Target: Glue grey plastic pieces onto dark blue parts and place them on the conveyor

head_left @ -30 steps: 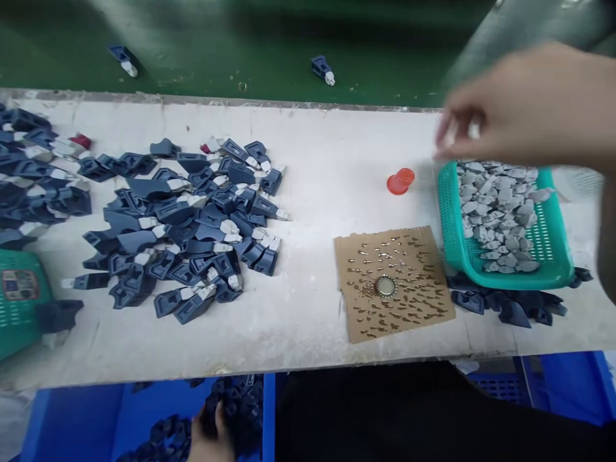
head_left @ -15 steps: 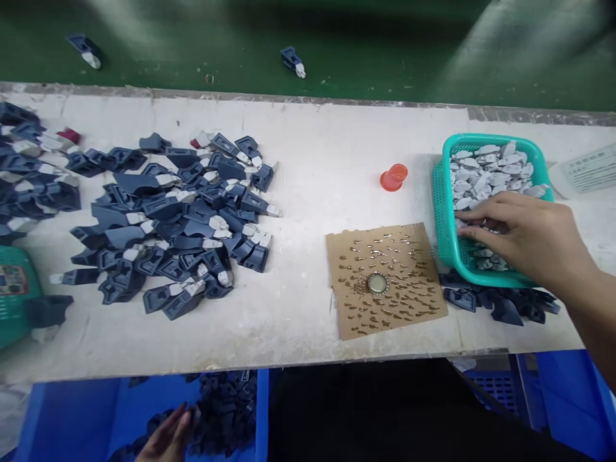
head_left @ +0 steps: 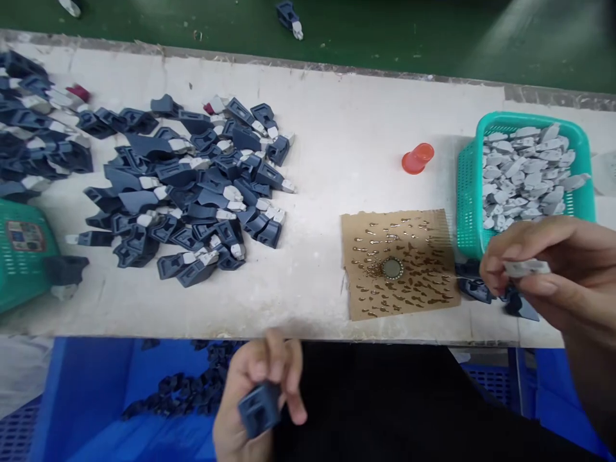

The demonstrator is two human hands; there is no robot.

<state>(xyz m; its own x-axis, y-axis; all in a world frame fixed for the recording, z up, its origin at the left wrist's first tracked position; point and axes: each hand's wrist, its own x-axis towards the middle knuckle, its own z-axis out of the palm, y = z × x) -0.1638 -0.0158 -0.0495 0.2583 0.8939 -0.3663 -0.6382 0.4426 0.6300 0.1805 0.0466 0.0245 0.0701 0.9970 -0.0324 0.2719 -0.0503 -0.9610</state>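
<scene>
Head view, left hand [head_left: 262, 401]: fingers pinch a dark blue housing [head_left: 258, 406] below the table edge [head_left: 289, 327], above the blue bin [head_left: 96, 391]; a loose pinch could drop it there.
Right hand [head_left: 553, 276]: fingertips hold a grey insert [head_left: 525, 267] by the teal basket [head_left: 464, 192]; small, blurred, easily fumbled.
Hidden: right wrist cut off; housing's opening unclear.

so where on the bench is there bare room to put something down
Bare white bench between the dark blue pile and the cardboard, reaching back past the orange cap. Also the front strip below the pile. Crowded: the left side, and around the teal basket.
</scene>
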